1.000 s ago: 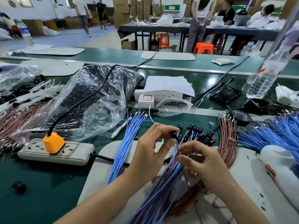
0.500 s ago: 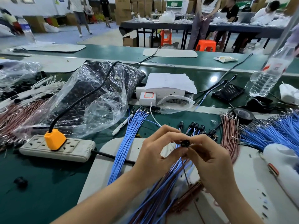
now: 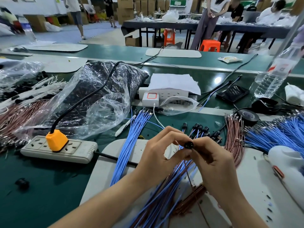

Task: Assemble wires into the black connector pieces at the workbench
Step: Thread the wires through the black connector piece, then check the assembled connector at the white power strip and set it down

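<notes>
A small round black connector [image 3: 188,144] is pinched between the fingertips of my left hand [image 3: 162,155] and my right hand [image 3: 213,167], above the white mat [image 3: 256,183]. A thin brown wire [image 3: 189,175] hangs down from the connector under my right hand. Beneath my hands lies a fan of blue and brown wires [image 3: 166,195] whose far ends carry black connectors [image 3: 200,129]. A separate bundle of loose blue wires [image 3: 131,140] lies to the left of my hands.
A power strip with an orange plug [image 3: 56,140] lies at left, with a plastic bag of black parts [image 3: 98,89] behind it. Brown wires [image 3: 232,137] and blue wires [image 3: 276,135] lie at right, near a tape roll [image 3: 248,116], a water bottle [image 3: 276,71] and a white tool [image 3: 286,163].
My hands have come together: the right hand rose from the wire pile to meet the left, and both now pinch one black connector with a brown wire hanging from it.
</notes>
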A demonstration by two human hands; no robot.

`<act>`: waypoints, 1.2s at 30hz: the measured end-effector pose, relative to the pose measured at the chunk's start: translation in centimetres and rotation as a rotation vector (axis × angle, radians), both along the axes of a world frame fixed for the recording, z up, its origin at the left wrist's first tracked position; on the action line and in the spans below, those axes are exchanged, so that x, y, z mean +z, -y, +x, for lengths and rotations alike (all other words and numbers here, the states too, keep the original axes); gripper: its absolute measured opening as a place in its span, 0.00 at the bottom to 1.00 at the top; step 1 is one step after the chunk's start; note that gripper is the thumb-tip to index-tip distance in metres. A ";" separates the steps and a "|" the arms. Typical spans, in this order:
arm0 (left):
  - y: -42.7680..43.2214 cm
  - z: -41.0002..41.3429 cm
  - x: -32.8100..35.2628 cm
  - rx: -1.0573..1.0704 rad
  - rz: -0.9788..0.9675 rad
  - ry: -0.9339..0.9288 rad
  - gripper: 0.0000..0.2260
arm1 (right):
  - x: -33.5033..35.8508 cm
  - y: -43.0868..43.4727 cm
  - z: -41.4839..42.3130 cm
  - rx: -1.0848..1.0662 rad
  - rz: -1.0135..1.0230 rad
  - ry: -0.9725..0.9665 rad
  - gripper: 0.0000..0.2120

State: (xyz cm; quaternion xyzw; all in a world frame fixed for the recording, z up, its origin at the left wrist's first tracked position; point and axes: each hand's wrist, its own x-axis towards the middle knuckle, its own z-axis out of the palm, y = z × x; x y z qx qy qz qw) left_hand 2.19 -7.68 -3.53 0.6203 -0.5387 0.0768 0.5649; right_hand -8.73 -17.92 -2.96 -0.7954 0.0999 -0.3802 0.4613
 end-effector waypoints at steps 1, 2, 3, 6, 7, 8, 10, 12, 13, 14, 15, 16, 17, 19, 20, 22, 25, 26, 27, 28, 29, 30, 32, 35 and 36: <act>0.0 0.0 0.0 -0.002 -0.001 -0.004 0.07 | -0.1 0.1 0.0 0.003 0.020 -0.016 0.07; 0.0 0.0 0.0 -0.005 -0.003 -0.006 0.07 | -0.2 0.2 0.1 0.004 0.028 -0.039 0.08; 0.0 0.0 -0.1 -0.004 -0.004 -0.006 0.07 | -0.4 0.3 0.2 0.005 0.026 -0.065 0.09; 0.0 0.0 -0.2 -0.006 0.001 -0.002 0.07 | -0.8 0.3 0.2 -0.006 0.020 -0.094 0.12; 0.0 0.0 -0.2 -0.006 0.003 -0.004 0.07 | -0.8 0.3 0.2 -0.012 0.016 -0.093 0.12; 0.0 0.1 -0.3 -0.004 0.006 -0.004 0.07 | -0.8 0.3 0.2 -0.017 0.005 -0.091 0.13; 0.1 0.1 -0.3 0.004 0.013 0.002 0.07 | -0.8 0.3 0.1 -0.021 -0.022 -0.090 0.15; 0.1 0.1 -0.3 0.008 0.018 0.005 0.07 | -0.9 0.3 0.1 -0.020 -0.036 -0.090 0.14; 0.1 0.1 -0.4 0.009 0.019 0.006 0.07 | -0.9 0.3 0.2 -0.020 -0.053 -0.089 0.14; 0.1 0.1 -0.4 0.010 0.020 0.006 0.07 | -0.9 0.3 0.2 -0.023 -0.077 -0.087 0.14; 0.1 0.2 -0.4 0.010 0.021 0.006 0.07 | -0.9 0.2 0.2 -0.027 -0.105 -0.084 0.15; 0.1 0.2 -0.4 0.011 0.023 0.009 0.07 | -0.9 0.2 0.2 -0.034 -0.134 -0.078 0.15; 0.1 0.2 -0.4 0.013 0.025 0.015 0.07 | -1.0 0.2 0.2 -0.040 -0.164 -0.073 0.15; 0.1 0.2 -0.5 0.012 0.029 0.025 0.07 | -1.1 0.3 0.3 -0.045 -0.203 -0.071 0.15; 0.1 0.2 -0.4 0.010 0.028 0.030 0.07 | -1.1 0.3 0.3 -0.042 -0.215 -0.072 0.15; 0.1 0.2 -0.5 0.004 0.020 0.035 0.07 | -1.2 0.4 0.3 -0.034 -0.241 -0.078 0.17; 0.0 0.1 -0.5 -0.009 0.013 0.040 0.07 | -1.4 0.5 0.4 -0.033 -0.252 -0.092 0.16; 0.0 0.1 -0.5 -0.011 0.013 0.039 0.07 | -1.5 0.6 0.4 -0.038 -0.253 -0.093 0.15; 0.0 0.1 -0.4 -0.013 0.013 0.034 0.07 | -1.6 0.6 0.4 -0.045 -0.256 -0.091 0.14; 0.0 0.1 -0.4 -0.014 0.010 0.027 0.07 | -1.7 0.7 0.4 -0.051 -0.258 -0.091 0.13; 0.0 0.1 -0.3 -0.015 0.007 0.022 0.07 | -1.8 0.8 0.5 -0.052 -0.255 -0.093 0.13; 0.0 0.1 -0.2 -0.018 0.004 0.019 0.07 | -1.9 0.9 0.5 -0.050 -0.248 -0.097 0.13; 0.0 0.0 -0.3 -0.027 0.001 0.017 0.07 | -2.0 0.9 0.6 -0.039 -0.239 -0.100 0.13; 0.0 0.0 -0.4 -0.037 0.002 -0.001 0.07 | -2.2 0.9 0.8 -0.019 -0.226 -0.089 0.09; 0.0 0.0 -0.5 -0.032 0.002 -0.006 0.07 | -2.1 0.8 0.9 -0.012 -0.218 -0.093 0.07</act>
